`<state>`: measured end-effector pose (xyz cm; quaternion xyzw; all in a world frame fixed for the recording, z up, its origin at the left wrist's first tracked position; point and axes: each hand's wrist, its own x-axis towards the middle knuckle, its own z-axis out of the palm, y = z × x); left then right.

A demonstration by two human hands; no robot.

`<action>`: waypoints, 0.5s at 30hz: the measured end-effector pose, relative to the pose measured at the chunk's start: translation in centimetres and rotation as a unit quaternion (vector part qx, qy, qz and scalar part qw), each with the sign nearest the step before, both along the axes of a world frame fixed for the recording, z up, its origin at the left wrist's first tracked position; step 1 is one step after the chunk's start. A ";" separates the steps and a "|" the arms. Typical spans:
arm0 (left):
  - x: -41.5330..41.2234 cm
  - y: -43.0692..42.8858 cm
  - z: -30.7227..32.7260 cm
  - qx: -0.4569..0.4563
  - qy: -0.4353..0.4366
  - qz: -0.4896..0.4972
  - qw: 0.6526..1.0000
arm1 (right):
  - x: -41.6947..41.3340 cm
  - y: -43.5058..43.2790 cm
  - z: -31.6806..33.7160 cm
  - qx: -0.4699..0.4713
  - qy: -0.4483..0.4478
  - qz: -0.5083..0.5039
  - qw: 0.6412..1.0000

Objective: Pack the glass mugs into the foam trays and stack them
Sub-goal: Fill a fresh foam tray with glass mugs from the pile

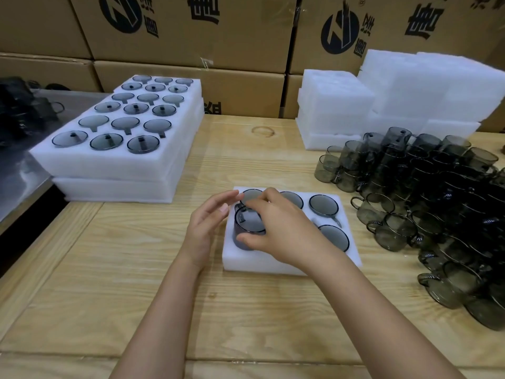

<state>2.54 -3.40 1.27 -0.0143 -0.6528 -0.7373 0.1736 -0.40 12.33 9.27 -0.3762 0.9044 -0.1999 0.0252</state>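
The right hand [276,228] covers the near side of the mug [247,218] it grips and the tray [240,261] pocket just right of the grip, so that pocket's contents cannot be told. Far right of the grip the pile of mugs [437,214] runs off the picture's edge; far left, dark objects [19,110] are too blurred to name.

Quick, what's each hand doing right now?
Left hand: open, fingers relaxed beside the foam tray.
Right hand: gripping a glass mug.

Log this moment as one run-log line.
step: seating mug in foam tray | right hand: grips mug over near-left slot | left hand: fingers straight, beside tray | mug: not yet seated
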 end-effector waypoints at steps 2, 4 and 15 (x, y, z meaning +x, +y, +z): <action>-0.1 0.0 -0.1 -0.005 0.002 0.006 1.000 | 0.0 -0.2 0.2 0.019 -0.003 0.005 1.000; -0.1 0.1 -0.1 -0.008 0.005 0.010 1.000 | -0.1 -0.5 0.3 0.034 0.005 0.007 0.999; -0.2 1.9 3.2 -0.112 -0.026 0.124 0.986 | -1.7 0.6 -0.1 -0.120 -0.176 0.035 0.977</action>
